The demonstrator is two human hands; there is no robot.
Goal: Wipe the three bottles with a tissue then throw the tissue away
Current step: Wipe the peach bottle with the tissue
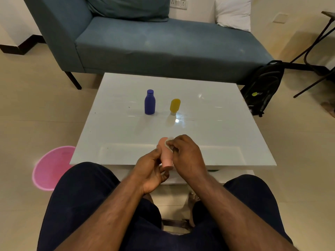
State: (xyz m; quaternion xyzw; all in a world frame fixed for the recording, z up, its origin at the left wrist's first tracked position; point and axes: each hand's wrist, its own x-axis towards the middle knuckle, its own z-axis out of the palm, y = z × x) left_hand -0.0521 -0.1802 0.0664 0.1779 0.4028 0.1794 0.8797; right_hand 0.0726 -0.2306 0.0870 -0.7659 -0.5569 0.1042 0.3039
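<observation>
Over a glossy white table [208,113] before a blue sofa [163,46], left fingers [157,156] round a pink bottle [165,156] (right fingers [174,142] pinching tissue [167,144])

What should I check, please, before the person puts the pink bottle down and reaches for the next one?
1. Pink bottle held firmly by the left hand: ok.
2. Tissue pinched in the right hand and touching the bottle: ok.
3. Pink bottle wiped all round: cannot tell.
4. Blue bottle upright on the white table: ok.
5. Yellow bottle standing cap-down, apart from the blue one: ok.
6. Bin for the tissue: cannot tell; a pink round thing lies on the floor to the left.
</observation>
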